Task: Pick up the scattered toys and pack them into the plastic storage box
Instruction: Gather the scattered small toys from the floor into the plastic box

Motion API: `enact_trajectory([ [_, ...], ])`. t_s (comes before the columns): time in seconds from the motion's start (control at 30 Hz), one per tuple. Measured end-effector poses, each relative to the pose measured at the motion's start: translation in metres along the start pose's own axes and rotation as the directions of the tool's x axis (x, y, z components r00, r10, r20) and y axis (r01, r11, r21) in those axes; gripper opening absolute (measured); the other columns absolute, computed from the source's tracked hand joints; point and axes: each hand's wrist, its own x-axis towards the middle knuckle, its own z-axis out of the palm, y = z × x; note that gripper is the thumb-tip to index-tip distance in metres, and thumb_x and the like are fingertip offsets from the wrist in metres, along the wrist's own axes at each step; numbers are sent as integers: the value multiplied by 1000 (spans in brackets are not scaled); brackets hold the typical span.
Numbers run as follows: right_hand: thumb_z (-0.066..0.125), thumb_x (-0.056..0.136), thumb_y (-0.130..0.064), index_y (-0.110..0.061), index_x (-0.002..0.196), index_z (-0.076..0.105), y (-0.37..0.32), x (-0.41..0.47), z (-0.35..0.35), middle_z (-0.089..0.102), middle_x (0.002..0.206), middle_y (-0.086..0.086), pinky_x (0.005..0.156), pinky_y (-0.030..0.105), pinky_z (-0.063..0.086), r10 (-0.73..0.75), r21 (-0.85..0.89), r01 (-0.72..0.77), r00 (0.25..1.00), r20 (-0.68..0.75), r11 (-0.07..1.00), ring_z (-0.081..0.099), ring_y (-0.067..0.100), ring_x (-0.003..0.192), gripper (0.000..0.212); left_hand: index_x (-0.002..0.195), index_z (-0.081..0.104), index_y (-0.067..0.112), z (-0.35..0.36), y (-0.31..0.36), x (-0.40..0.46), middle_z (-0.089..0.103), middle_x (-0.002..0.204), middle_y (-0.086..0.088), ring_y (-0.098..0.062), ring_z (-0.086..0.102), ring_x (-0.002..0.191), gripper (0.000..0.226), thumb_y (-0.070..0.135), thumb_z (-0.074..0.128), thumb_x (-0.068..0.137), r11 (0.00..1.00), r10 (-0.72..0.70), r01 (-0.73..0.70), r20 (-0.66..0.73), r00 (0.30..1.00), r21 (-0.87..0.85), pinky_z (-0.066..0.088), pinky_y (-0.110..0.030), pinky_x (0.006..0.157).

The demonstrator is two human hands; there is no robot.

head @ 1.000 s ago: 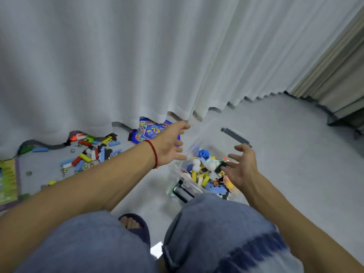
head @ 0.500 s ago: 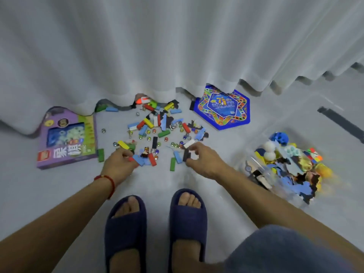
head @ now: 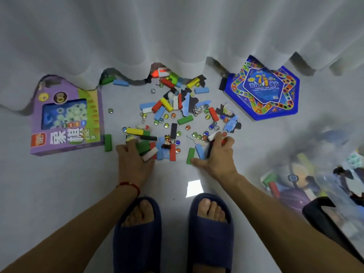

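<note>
Toys (head: 171,119) still lie scattered on the floor (head: 59,194) near the curtain hem (head: 137,62): coloured blocks, glass marbles, puzzle bits. Right hand (head: 218,156) fingers curled around a few blocks at the pile's near right edge, thumb splayed beside a green block (head: 190,155). Left hand (head: 134,160) palm down on blocks at the near left edge, fingers bent; whether it has closed on any, cannot tell. Purple box (head: 67,119) left, blue game board (head: 262,89) right. Plastic storage box (head: 315,184), part full, blurred at the floor's right edge. A second ago both hands hovered over that box; half a second ago they reached the pile. Judgement: another gathering pass is under way, many pieces left.
</note>
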Motion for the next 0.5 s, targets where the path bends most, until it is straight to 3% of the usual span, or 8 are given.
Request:
enact_trajectory([
  [0.1,85,69,-49,-14,149,26,-8,5,1,22,142,10,109,36,42,-82,57,82,997,11,995,43,26,125,105,133,45,6,5,5,12,37,128,-19,-32,52,108,69,16,81,76,999,43,-43,0,999,-3,42,-31,93],
  [0.27,82,77,-40,-22,144,38,-19,14,1,27,139,5,110,38,44,-137,109,133,990,24,985,45,25,125,83,132,47,8,10,11,27,37,135,-16,-28,50,114,64,21,80,79,996,89,-89,9,996,9,41,-30,98],
  [0.5,77,69,-65,-20,151,25,-36,17,12,26,139,8,105,36,42,-208,-93,215,975,78,972,34,25,125,108,136,44,4,13,21,30,35,136,-18,-30,43,121,68,10,76,77,994,111,-110,83,990,-20,41,-33,98],
])
